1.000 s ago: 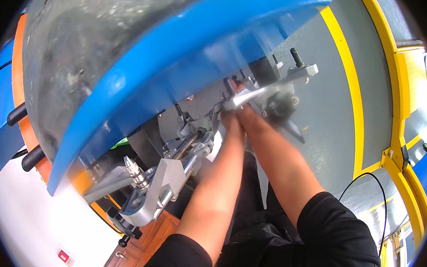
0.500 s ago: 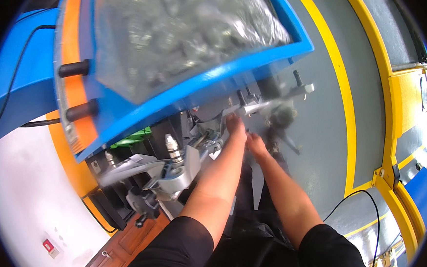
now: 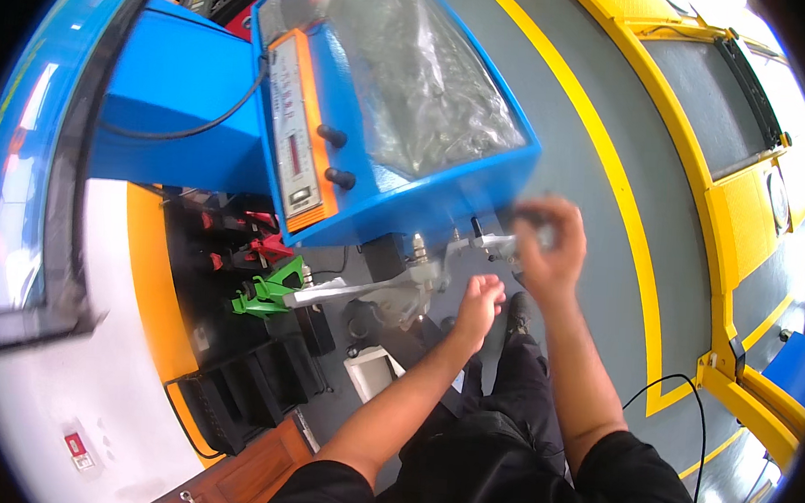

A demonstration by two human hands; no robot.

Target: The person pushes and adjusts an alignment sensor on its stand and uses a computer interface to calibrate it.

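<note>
A blue machine (image 3: 424, 197) with an orange control strip (image 3: 301, 135) and two black knobs stands in front of me. From under its body sticks out a silver metal arm (image 3: 363, 291) with a short shaft (image 3: 486, 243). My right hand (image 3: 547, 251) is curled around the blurred dark end piece of that shaft. Just below the arm, my left hand (image 3: 480, 304) is a loose fist, and nothing shows in it. A sheet of clear plastic (image 3: 413, 86) covers the tray on top of the machine.
Green and red clamps (image 3: 267, 285) hang on a dark rack at the machine's left side. A small white box (image 3: 372, 371) lies on the grey floor. Yellow lines (image 3: 611, 163) and a yellow lift frame (image 3: 746, 208) run to the right. A black cable (image 3: 680, 388) crosses the floor.
The view has pulled back and up, so the machine's top and control strip now show. My right hand has risen to the shaft's end; my left hand has dropped below the arm.
</note>
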